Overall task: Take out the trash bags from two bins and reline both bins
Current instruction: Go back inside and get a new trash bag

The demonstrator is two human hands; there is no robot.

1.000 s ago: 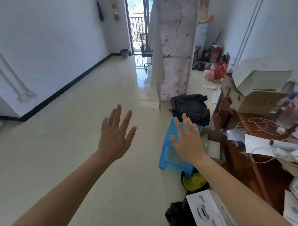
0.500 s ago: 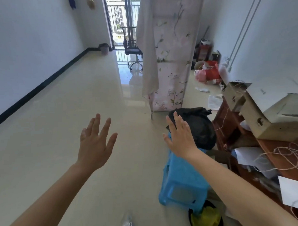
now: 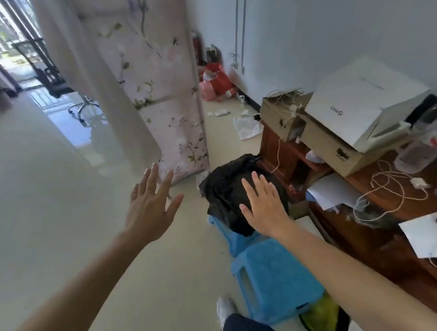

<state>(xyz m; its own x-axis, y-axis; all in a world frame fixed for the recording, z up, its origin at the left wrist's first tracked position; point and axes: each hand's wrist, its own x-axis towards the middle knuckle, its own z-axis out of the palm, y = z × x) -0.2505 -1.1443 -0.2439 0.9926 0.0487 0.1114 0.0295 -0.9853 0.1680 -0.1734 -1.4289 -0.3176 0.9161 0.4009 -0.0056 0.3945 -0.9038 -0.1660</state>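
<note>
A black trash bag (image 3: 224, 190) sits bunched over a bin beyond a blue plastic stool (image 3: 275, 278), beside the wooden desk. My right hand (image 3: 263, 206) is stretched out flat in front of the bag, fingers straight; whether it touches the bag I cannot tell. My left hand (image 3: 151, 202) is held up open over the bare floor to the left of the bag, holding nothing. A second bin with a yellow-green liner (image 3: 323, 320) shows at the bottom right, partly hidden by the stool and my right arm.
A wooden desk (image 3: 373, 235) on the right carries boxes, papers and cables. A floral fabric wardrobe (image 3: 160, 89) stands just behind the bag. Red and pink bags (image 3: 215, 83) and paper scraps lie by the far wall. An office chair stands at the back left.
I have moved forward and the view has swung right. The black bag and stool are now closer, and my right hand has come in front of the bag. Both hands stay open.
</note>
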